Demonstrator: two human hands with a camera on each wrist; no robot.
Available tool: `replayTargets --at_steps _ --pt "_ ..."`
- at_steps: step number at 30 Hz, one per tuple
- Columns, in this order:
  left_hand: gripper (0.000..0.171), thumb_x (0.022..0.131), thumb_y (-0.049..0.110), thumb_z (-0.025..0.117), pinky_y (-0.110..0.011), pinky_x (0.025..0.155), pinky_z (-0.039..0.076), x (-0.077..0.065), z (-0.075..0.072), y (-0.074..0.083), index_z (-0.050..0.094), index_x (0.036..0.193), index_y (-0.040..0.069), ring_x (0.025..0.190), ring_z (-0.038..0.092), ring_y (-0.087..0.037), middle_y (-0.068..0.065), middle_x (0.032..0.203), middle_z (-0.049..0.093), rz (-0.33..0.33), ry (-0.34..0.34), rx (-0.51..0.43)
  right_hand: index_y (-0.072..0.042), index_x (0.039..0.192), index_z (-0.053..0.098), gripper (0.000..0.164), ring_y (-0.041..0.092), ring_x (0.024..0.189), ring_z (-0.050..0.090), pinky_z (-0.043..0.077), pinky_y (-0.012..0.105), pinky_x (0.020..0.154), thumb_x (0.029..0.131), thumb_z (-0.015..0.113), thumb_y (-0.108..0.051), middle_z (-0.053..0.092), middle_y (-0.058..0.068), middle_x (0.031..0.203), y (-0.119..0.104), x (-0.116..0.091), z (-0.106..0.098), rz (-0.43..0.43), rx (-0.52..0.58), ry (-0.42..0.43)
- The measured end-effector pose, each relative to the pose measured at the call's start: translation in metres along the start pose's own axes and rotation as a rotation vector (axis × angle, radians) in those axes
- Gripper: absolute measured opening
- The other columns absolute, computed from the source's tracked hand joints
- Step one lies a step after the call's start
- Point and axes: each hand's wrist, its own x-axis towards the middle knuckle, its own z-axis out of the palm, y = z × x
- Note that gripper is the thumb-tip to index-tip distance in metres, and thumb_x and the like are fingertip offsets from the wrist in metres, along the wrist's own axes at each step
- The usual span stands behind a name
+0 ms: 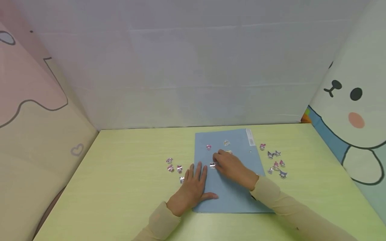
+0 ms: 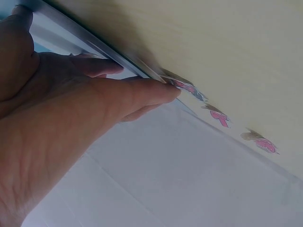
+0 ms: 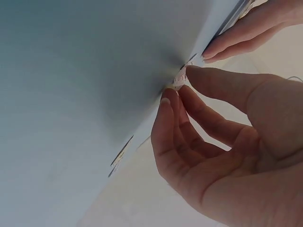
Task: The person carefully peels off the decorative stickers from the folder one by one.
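A blue flat folder or book (image 1: 235,201) lies on the table with a few small stickers on its cover. My left hand (image 1: 190,191) rests on its left edge, fingers spread and thumb out over the cover. Over the cover's middle, my right hand (image 1: 231,165) pinches a small character sticker (image 1: 212,165) between thumb and fingers. In the right wrist view that sticker (image 3: 180,78) is at the cover's surface, partly hidden by the fingertips. Farther up the cover are a pink sticker (image 1: 208,147) and a pale one (image 1: 227,143); another (image 1: 230,152) is partly behind my right hand.
Several loose stickers (image 1: 170,168) lie left of the folder, one close to my left fingers. More stickers (image 1: 276,165) are scattered to its right. A white barcode label (image 1: 250,137) is at the cover's upper right. A pale wall (image 1: 193,83) stands behind the yellow-green table (image 1: 120,187).
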Motion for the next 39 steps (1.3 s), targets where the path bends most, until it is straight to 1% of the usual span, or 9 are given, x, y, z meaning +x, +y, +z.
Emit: replayTargets --at_steps 6,13,18,21,25,31,39 --pt "0.101 0.088 0.067 0.067 -0.057 0.111 0.038 0.0 0.001 0.0 0.04 0.152 -0.006 0.143 0.036 -0.052 -0.027 0.158 0.037 0.004 0.002 0.017 -0.003 0.089 0.064 0.012 0.015 0.069 0.053 0.05 0.033 0.063 0.089 0.074 0.004 0.058 0.003 0.078 0.002 0.001 0.001 -0.006 0.033 0.026" --pt "0.101 0.088 0.065 0.067 -0.057 0.112 0.037 0.0 0.0 0.0 0.039 0.153 -0.006 0.144 0.034 -0.051 -0.027 0.158 0.036 -0.01 -0.012 0.007 -0.005 0.087 0.061 0.015 0.014 0.068 0.052 0.049 0.032 0.064 0.091 0.072 0.005 0.058 0.002 0.075 0.003 0.003 -0.001 -0.019 0.056 0.012" --pt "0.101 0.088 0.066 0.066 -0.057 0.113 0.036 0.001 -0.001 0.0 0.038 0.154 -0.005 0.145 0.032 -0.051 -0.026 0.16 0.034 -0.019 -0.034 0.002 -0.005 0.089 0.062 0.013 0.014 0.069 0.052 0.049 0.032 0.066 0.092 0.071 0.004 0.059 0.001 0.076 0.005 0.003 -0.003 0.024 0.063 -0.009" --pt "0.1 0.088 0.066 0.067 -0.056 0.113 0.037 0.001 -0.001 0.0 0.038 0.153 -0.005 0.145 0.033 -0.051 -0.026 0.159 0.035 -0.017 -0.032 0.002 -0.006 0.089 0.063 0.012 0.015 0.071 0.053 0.05 0.033 0.068 0.093 0.069 0.003 0.061 0.0 0.077 0.008 0.002 -0.006 0.067 0.093 -0.013" --pt "0.101 0.088 0.066 0.067 -0.056 0.112 0.037 0.001 0.0 0.0 0.039 0.153 -0.005 0.144 0.034 -0.051 -0.026 0.159 0.036 -0.012 -0.026 0.008 -0.007 0.09 0.064 0.01 0.016 0.074 0.053 0.05 0.035 0.071 0.094 0.069 0.001 0.062 0.0 0.08 0.015 -0.004 -0.015 0.113 0.147 -0.014" --pt "0.101 0.088 0.066 0.067 -0.057 0.113 0.036 0.001 -0.001 0.0 0.038 0.154 -0.005 0.144 0.034 -0.051 -0.027 0.159 0.035 -0.022 -0.038 0.003 -0.004 0.093 0.066 0.006 0.017 0.077 0.056 0.052 0.037 0.073 0.094 0.069 0.001 0.064 0.003 0.084 0.024 -0.014 -0.03 0.129 0.195 0.011" --pt "0.102 0.088 0.065 0.068 -0.059 0.112 0.036 0.002 0.002 -0.002 0.037 0.152 -0.008 0.142 0.034 -0.055 -0.031 0.157 0.035 0.005 -0.008 -0.023 -0.003 0.092 0.066 0.006 0.018 0.078 0.06 0.053 0.037 0.072 0.093 0.068 0.003 0.067 0.004 0.085 0.039 -0.025 -0.041 0.165 0.233 0.005"
